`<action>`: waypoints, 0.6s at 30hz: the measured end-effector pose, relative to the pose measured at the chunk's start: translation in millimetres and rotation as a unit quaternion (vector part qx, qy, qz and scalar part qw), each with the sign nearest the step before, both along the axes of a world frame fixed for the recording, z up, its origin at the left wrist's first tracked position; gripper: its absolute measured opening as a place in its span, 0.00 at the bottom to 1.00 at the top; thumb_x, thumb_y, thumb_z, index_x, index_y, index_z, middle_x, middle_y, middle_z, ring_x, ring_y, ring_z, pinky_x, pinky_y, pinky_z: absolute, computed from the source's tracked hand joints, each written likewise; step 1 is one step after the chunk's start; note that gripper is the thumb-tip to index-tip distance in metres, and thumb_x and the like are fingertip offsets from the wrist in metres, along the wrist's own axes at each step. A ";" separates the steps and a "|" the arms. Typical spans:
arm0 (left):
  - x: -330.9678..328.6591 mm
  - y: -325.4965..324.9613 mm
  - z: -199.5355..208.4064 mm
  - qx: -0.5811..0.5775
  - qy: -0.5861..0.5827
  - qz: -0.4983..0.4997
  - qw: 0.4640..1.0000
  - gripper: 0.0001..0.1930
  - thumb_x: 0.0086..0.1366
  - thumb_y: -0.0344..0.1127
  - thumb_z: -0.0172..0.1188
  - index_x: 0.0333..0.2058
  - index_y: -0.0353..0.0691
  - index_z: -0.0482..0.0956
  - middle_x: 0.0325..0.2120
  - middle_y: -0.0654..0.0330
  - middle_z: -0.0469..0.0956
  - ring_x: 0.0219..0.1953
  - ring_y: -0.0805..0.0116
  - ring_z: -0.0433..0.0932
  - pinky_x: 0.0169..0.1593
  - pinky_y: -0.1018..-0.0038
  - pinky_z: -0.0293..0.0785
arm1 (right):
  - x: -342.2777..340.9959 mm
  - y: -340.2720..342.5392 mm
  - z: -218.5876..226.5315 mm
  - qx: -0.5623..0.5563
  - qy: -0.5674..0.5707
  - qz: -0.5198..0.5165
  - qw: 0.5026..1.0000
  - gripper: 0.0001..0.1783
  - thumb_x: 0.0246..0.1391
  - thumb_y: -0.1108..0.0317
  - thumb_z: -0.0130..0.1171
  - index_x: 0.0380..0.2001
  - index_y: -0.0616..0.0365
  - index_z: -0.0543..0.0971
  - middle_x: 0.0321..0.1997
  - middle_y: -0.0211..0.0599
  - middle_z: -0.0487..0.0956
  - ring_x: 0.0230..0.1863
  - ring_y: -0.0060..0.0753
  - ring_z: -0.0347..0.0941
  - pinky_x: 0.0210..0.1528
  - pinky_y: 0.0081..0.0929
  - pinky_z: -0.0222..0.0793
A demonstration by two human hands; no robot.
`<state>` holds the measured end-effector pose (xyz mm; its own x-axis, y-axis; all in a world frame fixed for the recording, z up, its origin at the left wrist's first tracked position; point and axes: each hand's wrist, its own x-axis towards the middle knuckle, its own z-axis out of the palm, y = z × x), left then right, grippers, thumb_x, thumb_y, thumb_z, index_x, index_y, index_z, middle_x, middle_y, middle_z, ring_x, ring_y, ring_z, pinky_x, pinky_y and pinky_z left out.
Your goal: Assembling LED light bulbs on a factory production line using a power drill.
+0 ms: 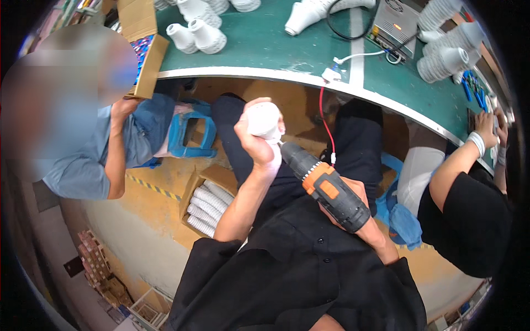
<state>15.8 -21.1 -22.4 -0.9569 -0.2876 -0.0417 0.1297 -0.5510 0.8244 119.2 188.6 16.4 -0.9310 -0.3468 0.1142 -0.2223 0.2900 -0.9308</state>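
Above my lap, my left hand (255, 144) is wrapped round a white cup-shaped plastic part (263, 119). An orange and black cordless drill (331, 190) lies in the grip of my right hand (353, 194), its body hiding most of the fingers. The drill's chuck points up and left, and its tip is at the lower right side of the white part; whether the two touch I cannot tell. A red cable (324, 118) hangs from the table edge down to the area beside the drill.
Stacked white cone-shaped parts (205, 34) stand on the green table (248, 49), near a metal power supply box (393, 27). An open carton (207, 207) of ribbed white parts sits at my left. People sit on both sides; the left one touches a cardboard box (152, 66).
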 end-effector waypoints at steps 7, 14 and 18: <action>-1.3 11.6 0.0 0.023 0.010 0.007 1.000 0.27 0.70 0.51 0.36 0.43 0.32 0.75 0.21 0.53 0.76 0.18 0.68 0.72 0.21 0.73 0.67 | 1.2 6.3 -0.6 0.023 0.023 0.019 0.999 0.15 0.37 0.80 0.69 0.32 0.61 0.79 0.28 0.40 0.77 0.27 0.44 0.78 0.30 0.31 0.75; 2.4 5.0 -7.5 0.030 0.017 -0.026 0.999 0.29 0.70 0.52 0.35 0.48 0.31 0.75 0.23 0.49 0.76 0.21 0.63 0.73 0.24 0.70 0.70 | 1.0 5.7 2.9 0.009 0.028 0.024 0.999 0.10 0.42 0.76 0.66 0.31 0.66 0.77 0.28 0.42 0.77 0.28 0.47 0.78 0.30 0.34 0.72; 1.6 3.2 -8.2 0.024 0.032 -0.032 0.999 0.29 0.70 0.52 0.34 0.48 0.31 0.75 0.23 0.49 0.76 0.21 0.64 0.73 0.24 0.71 0.70 | -1.1 5.8 2.2 0.010 0.047 0.032 0.998 0.11 0.42 0.76 0.66 0.31 0.66 0.77 0.29 0.42 0.77 0.28 0.47 0.78 0.30 0.34 0.72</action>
